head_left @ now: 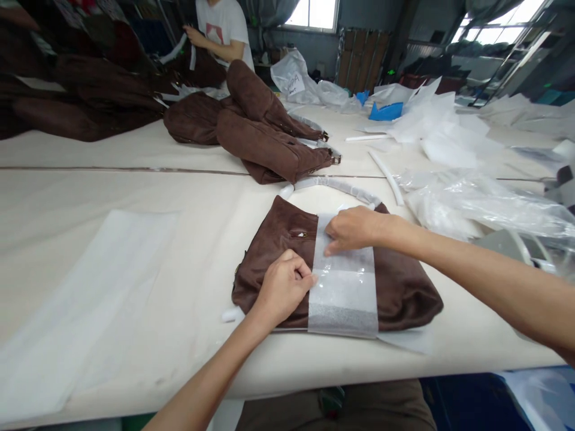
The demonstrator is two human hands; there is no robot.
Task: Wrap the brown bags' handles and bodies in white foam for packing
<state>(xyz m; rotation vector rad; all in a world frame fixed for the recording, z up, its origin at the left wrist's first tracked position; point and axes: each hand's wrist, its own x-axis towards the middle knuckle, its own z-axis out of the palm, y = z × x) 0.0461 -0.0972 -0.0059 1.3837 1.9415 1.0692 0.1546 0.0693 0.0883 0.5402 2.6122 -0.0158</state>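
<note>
On the counter [197, 359], the brown bag [408, 293] lay flat, apparently to keep its white wrap [344, 299] smooth; the hands, apart, touched it, left hand [285, 284] at the wrap's edge, right hand [354, 230] on top, probably steadying it.

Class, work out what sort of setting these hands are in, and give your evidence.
Probably a bag packing workshop: similar brown bags piled on a long table, clear plastic wrapping, and white paper sheets.
</note>
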